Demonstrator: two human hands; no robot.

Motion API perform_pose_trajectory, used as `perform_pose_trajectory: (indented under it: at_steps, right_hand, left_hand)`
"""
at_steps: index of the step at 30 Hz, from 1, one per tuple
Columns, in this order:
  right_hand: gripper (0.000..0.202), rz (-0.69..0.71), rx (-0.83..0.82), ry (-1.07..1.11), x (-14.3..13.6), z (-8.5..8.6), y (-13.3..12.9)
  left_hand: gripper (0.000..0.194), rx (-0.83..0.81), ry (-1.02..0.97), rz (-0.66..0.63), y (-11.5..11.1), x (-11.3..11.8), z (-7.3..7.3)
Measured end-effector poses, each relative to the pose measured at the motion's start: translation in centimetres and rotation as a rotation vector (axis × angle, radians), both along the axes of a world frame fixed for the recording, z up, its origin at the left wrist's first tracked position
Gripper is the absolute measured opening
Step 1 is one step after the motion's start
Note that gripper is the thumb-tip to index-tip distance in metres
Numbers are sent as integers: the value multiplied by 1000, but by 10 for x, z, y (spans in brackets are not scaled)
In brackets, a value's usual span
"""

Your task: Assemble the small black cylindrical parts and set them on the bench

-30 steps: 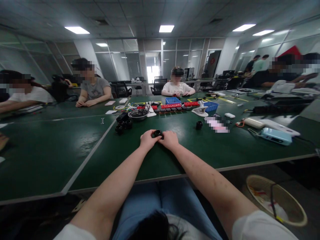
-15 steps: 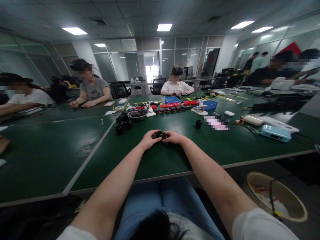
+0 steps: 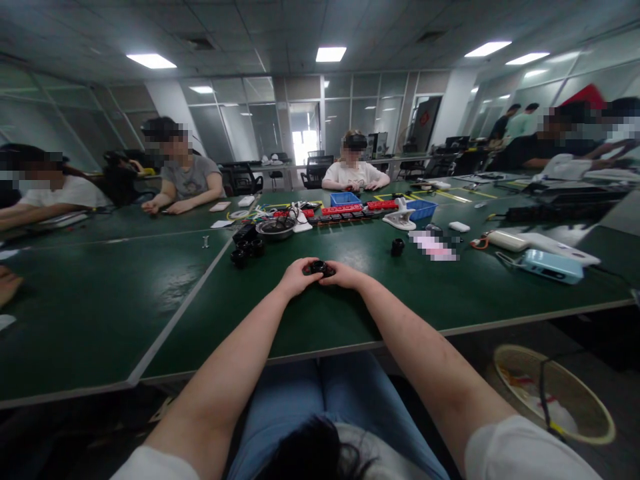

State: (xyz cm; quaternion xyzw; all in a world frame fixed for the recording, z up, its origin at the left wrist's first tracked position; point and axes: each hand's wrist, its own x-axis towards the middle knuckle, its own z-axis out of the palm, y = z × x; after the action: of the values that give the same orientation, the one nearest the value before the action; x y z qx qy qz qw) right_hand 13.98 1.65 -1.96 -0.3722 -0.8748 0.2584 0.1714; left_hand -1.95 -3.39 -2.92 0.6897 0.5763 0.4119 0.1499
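Note:
Low over the green table [image 3: 320,320], both my hands meet around a small black round part [image 3: 319,267] with a ring-like top. My left hand [image 3: 297,277] grips its left side, fingers curled behind it. From the other side my right hand [image 3: 344,275] closes on it with thumb and fingers. My fingers hide its edges, and a little red shows beside it. Several similar black round parts [image 3: 246,252] are grouped to the left, beyond my left hand. One more black round part [image 3: 397,247] stands to the right.
Farther back lie a round metal dish [image 3: 276,231], red strips [image 3: 342,209], a white clamp [image 3: 400,217] and blue bins [image 3: 345,199]. To the right are a light blue box [image 3: 553,266] and a power bank-like object [image 3: 506,241]. A wastebasket [image 3: 607,430] stands below the edge. Several people sit around.
The black part has turned slightly in my hands, its ring-like top now showing more plainly. My right hand has shifted a little to the left.

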Motion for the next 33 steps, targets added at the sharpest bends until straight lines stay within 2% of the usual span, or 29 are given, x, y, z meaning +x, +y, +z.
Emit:
perform_pose_trajectory:
  at_steps: [2, 5, 12, 15, 19, 21, 29, 33]
  right_hand:
    - [27, 39, -29, -1, 6, 2, 6]
    - [33, 2, -17, -3, 6, 0, 7]
    - [54, -219, 113, -18, -17, -9, -13]
    - [57, -169, 108, -17, -14, -6, -12]
    - [36, -44, 30, -40, 0, 1, 0]
    - [32, -32, 10, -51, 3, 2, 3]
    - [50, -286, 119, -44, -20, -9, -17]
    - [58, -254, 79, 8, -15, -9, -12]
  left_hand:
    - [42, -18, -13, -45, 0, -2, 2]
    - [42, -28, -35, -67, 0, -3, 2]
    - [41, 17, -64, 70, 2, 0, -5]
    - [40, 18, -62, 56, 0, 1, -4]
    - [38, -2, -57, -14, -2, 2, 1]
    - [38, -11, -55, -34, -3, 3, 2]
    - [37, 19, -61, 118, -3, 8, 0]
    - [36, 7, -61, 61, -2, 6, 0]
